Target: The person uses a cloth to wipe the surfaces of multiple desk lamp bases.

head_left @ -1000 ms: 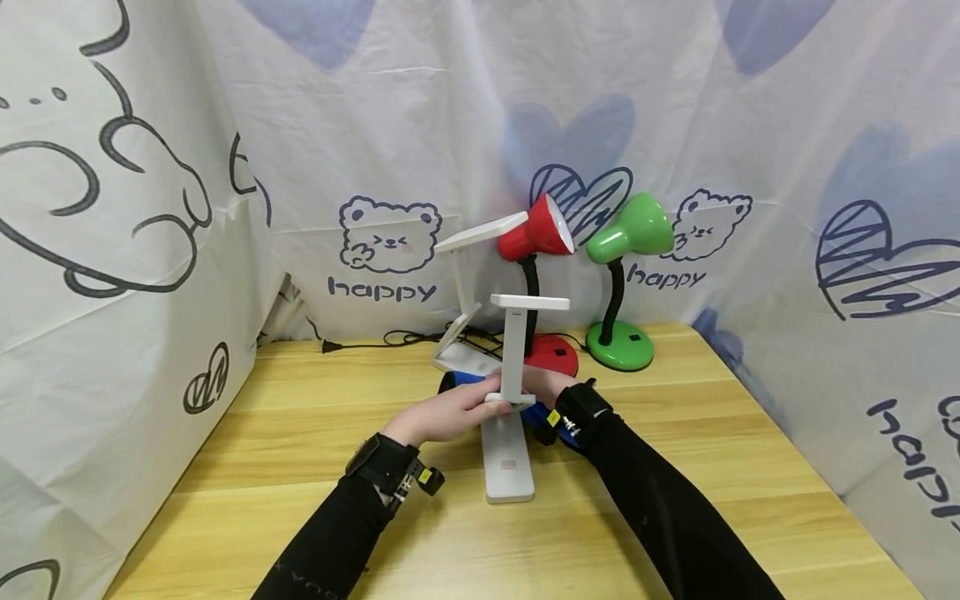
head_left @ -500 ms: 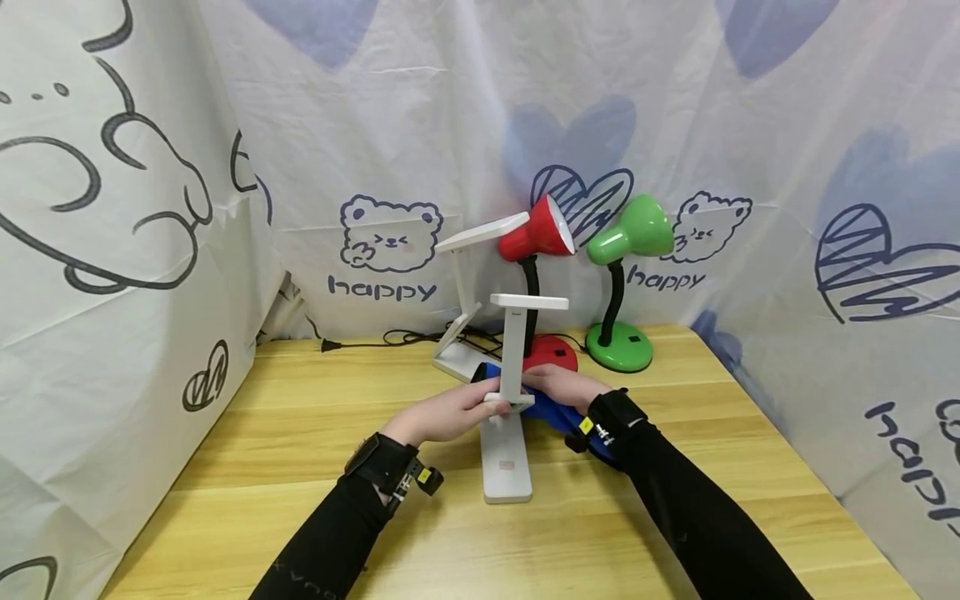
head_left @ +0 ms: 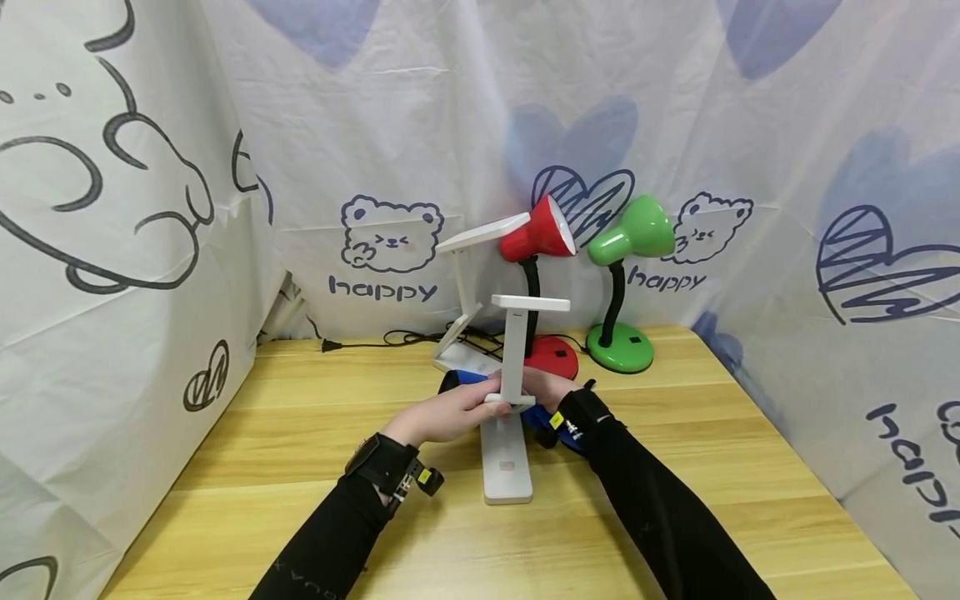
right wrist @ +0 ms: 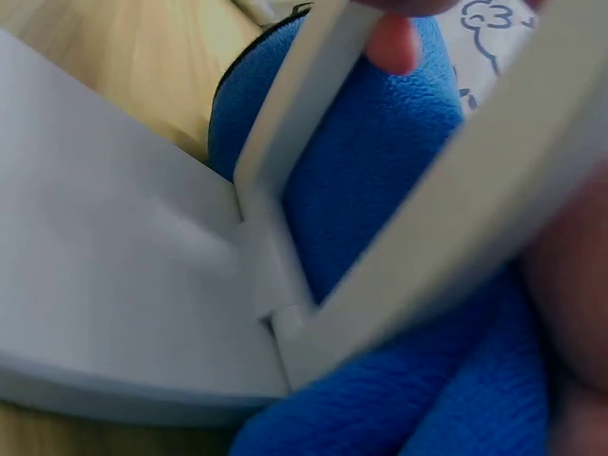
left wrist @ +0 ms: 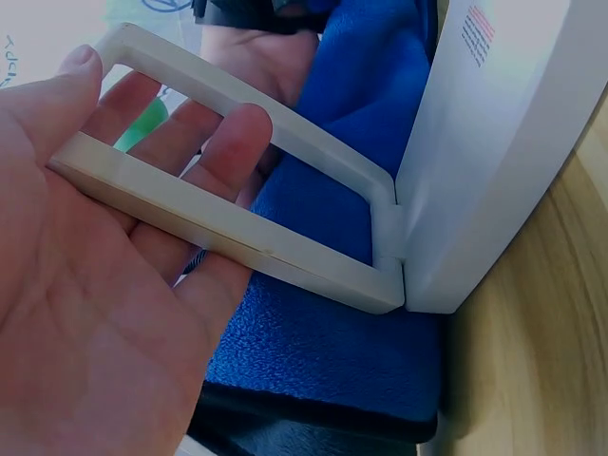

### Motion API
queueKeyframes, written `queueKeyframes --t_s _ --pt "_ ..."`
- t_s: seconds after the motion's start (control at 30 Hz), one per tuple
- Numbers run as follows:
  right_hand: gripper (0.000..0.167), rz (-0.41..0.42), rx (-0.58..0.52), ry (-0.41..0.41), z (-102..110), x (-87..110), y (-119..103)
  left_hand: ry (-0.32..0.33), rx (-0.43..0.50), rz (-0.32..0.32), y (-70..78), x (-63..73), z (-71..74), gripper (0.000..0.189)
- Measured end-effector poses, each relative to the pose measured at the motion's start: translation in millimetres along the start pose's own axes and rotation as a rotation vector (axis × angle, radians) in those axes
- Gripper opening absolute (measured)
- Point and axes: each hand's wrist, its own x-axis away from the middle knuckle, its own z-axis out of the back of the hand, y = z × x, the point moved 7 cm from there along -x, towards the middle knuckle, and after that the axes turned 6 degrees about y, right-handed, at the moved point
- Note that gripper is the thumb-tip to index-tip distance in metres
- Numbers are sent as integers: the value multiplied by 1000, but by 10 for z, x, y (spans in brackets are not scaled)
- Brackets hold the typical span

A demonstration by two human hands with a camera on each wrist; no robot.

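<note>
Near the middle of the table stands a white folding desk lamp [head_left: 507,467], its base pointing toward me. My left hand [head_left: 438,415] grips the lamp's lower arm, a white open frame [left wrist: 323,271], with fingers curled through it in the left wrist view. Behind the lamp's post, my right hand [head_left: 546,387] holds a blue cloth [head_left: 469,377] with a dark edge. That cloth lies behind and beneath the frame, close to the hinge at the base. The post hides part of the right hand's fingers, and in the right wrist view they are blurred at the edge.
At the back stand another white folding lamp [head_left: 467,360], a red gooseneck lamp [head_left: 551,354] and a green gooseneck lamp [head_left: 621,346]. A black cord with a plug [head_left: 331,345] runs along the table's rear. Printed white sheets [head_left: 390,125] hang behind and at both sides.
My right hand slid right with the blue cloth half a second ago and is now back left behind the lamp post. The left hand and the lamp have stayed in place.
</note>
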Motion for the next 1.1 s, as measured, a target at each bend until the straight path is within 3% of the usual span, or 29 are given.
queueKeyframes --t_s 0.1,0.23,0.37,0.5,0.77,0.93,1.0,1.1 --pt "32 40 -1 -12 -23 16 -15 0 1 -3 11 -7 -6 51" --pt "26 93 71 67 70 157 -3 -6 10 3 14 -12 -10 41" --pt "35 32 106 203 223 343 108 -10 28 9 11 -16 -8 36" --pt "41 -45 69 308 307 541 221 -7 50 12 -1 -13 -3 40" --pt "36 10 75 388 188 963 222 -22 62 25 -48 21 20 37" --pt "58 -49 -132 493 336 1215 323 -28 54 48 -70 49 59 34" --pt "66 -50 -316 501 425 1298 357 -25 46 58 -94 64 79 33" --pt "64 -16 -710 403 510 1408 374 -20 38 68 -143 89 112 31"
